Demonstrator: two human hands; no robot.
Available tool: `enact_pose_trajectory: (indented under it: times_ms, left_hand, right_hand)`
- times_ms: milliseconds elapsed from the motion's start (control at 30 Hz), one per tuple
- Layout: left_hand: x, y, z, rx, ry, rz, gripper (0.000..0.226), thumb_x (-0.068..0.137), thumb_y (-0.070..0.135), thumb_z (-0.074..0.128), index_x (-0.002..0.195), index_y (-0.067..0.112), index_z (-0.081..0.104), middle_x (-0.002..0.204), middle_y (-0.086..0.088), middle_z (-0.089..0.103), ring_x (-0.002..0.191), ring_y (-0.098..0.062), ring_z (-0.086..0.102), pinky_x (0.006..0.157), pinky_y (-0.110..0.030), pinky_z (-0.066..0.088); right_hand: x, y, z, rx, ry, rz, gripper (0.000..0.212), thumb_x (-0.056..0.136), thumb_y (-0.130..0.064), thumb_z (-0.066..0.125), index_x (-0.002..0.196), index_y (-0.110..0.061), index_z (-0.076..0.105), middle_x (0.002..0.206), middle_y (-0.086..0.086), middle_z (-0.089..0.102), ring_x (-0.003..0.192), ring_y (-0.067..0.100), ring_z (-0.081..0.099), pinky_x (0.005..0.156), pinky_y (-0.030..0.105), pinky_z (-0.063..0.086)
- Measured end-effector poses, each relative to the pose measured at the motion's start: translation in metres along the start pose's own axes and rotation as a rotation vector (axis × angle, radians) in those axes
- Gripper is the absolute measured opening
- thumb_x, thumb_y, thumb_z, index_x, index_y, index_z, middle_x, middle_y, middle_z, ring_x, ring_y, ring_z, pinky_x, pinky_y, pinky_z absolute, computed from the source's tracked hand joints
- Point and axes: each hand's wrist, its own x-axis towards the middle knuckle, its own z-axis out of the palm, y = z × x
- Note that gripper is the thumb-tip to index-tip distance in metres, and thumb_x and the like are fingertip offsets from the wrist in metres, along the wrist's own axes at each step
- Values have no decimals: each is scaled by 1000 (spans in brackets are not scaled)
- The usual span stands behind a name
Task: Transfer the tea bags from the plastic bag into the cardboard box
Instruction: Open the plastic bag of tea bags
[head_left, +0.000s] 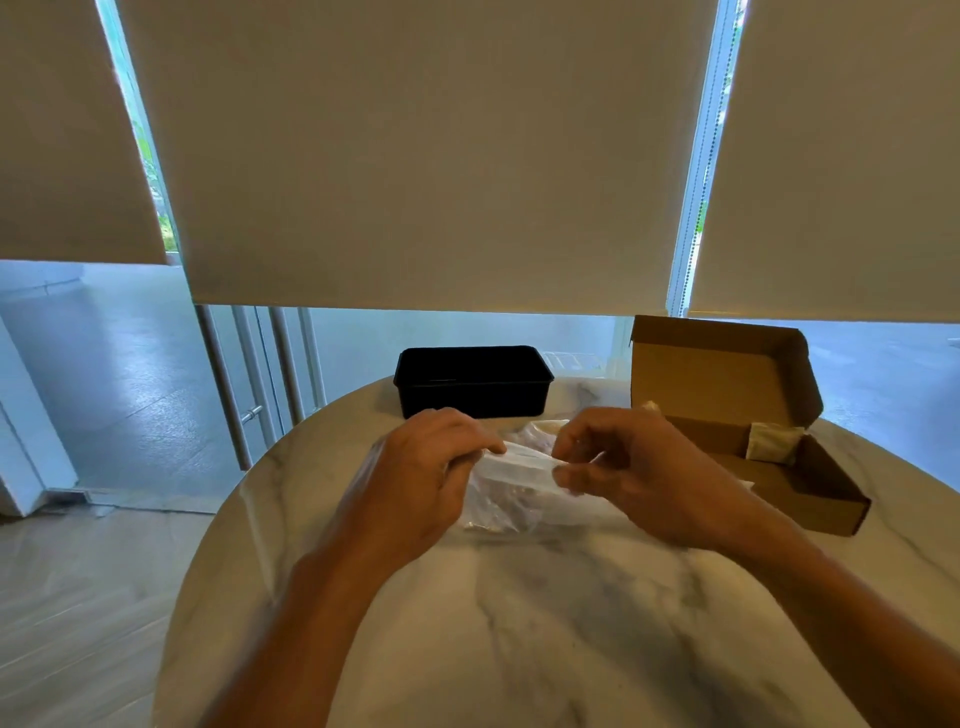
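Nearest me, at the bottom of the frame, I see the marble table (545, 623) with both forearms reaching up across it. At mid-frame my left hand (421, 467) and right hand (628, 473) sit a little apart, each with fingers curled, pinching the top edge of the clear plastic bag (514, 488) between them. The bag rests on the table, its long axis running left to right across the frame, the pinched edge turned toward the far side; pale contents show blurred through the film, and I cannot tell them apart as separate tea bags. Just right of the bag, at right of center, the cardboard box (810, 483) lies open, its long axis running from upper left to lower right, lid flap standing upright at the back. One tea bag (774, 441) leans inside against its far end. Farther back, upper center, a black plastic container (472, 382) stands near the table's far edge, below the roller blinds (415, 156).
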Motion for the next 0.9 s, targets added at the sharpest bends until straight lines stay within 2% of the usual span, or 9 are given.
enact_pose_trajectory:
  times_ms: [100, 200, 267, 367, 433, 533, 667, 800, 900]
  left_hand:
    - [-2, -5, -1, -8, -19, -65, 17, 84, 11, 59, 91, 18, 73, 92, 7, 68, 84, -2, 60, 75, -14, 49]
    - [-5, -3, -2, -103, -21, -133, 22, 80, 25, 54, 84, 19, 75, 88, 15, 66, 82, -1, 61, 72, -11, 48]
    - [-5, -2, -1, -155, -19, -168, 24, 80, 29, 55, 80, 18, 76, 85, 17, 67, 80, -2, 63, 68, -16, 50]
    - [-5, -1, 1, -158, 31, -195, 20, 83, 30, 62, 76, 18, 75, 80, 16, 67, 76, -2, 63, 65, -16, 48]
    - [-4, -2, 3, -163, 60, -226, 11, 82, 26, 67, 78, 20, 76, 80, 18, 67, 76, -1, 63, 67, -11, 47]
    - [-5, -2, 6, -168, 80, -251, 8, 78, 20, 69, 82, 21, 76, 82, 20, 67, 79, -1, 64, 68, -9, 47]
    - [-8, -8, 6, -176, 74, -280, 13, 75, 16, 70, 83, 23, 77, 83, 18, 68, 79, -1, 65, 68, -12, 49]
    - [-8, -11, 9, -167, 34, -284, 15, 72, 16, 70, 85, 22, 78, 83, 17, 68, 80, 0, 64, 70, -10, 48]
    - [-8, -15, 9, -145, 8, -291, 18, 74, 22, 67, 88, 23, 77, 86, 17, 68, 83, -1, 64, 72, -12, 50]
  right_hand:
    - [14, -6, -8, -1, -211, -6, 13, 83, -23, 69, 90, -33, 62, 89, -15, 67, 85, 2, 64, 84, 25, 55]
    - [26, -9, -20, 154, -570, 97, 18, 84, -23, 68, 102, -22, 65, 97, -6, 70, 94, 13, 67, 87, 31, 55]
    - [44, -6, -30, 229, -667, 201, 23, 85, -22, 66, 107, -15, 64, 100, 3, 72, 95, 22, 68, 86, 35, 55]
    - [88, 11, -28, 151, -419, 211, 17, 88, -18, 64, 104, -12, 63, 95, 10, 71, 84, 24, 70, 78, 34, 58]
    - [119, 29, -16, -81, -216, 139, 15, 90, -20, 63, 105, -16, 63, 93, 6, 69, 75, 20, 68, 68, 23, 56]
    - [156, 57, 6, -359, -40, 82, 33, 91, -27, 61, 122, -17, 60, 103, 2, 65, 81, 18, 60, 74, 24, 49]
    - [188, 84, 30, -520, -18, 154, 36, 89, -35, 60, 123, -25, 60, 114, 6, 65, 97, 25, 61, 79, 34, 51]
    - [207, 94, 42, -562, 19, 155, 16, 89, -31, 59, 101, -26, 69, 102, 3, 67, 87, 24, 60, 70, 32, 50]
    - [218, 99, 43, -569, 44, 190, 17, 89, -31, 59, 100, -25, 70, 99, 3, 67, 85, 24, 60, 65, 28, 44]
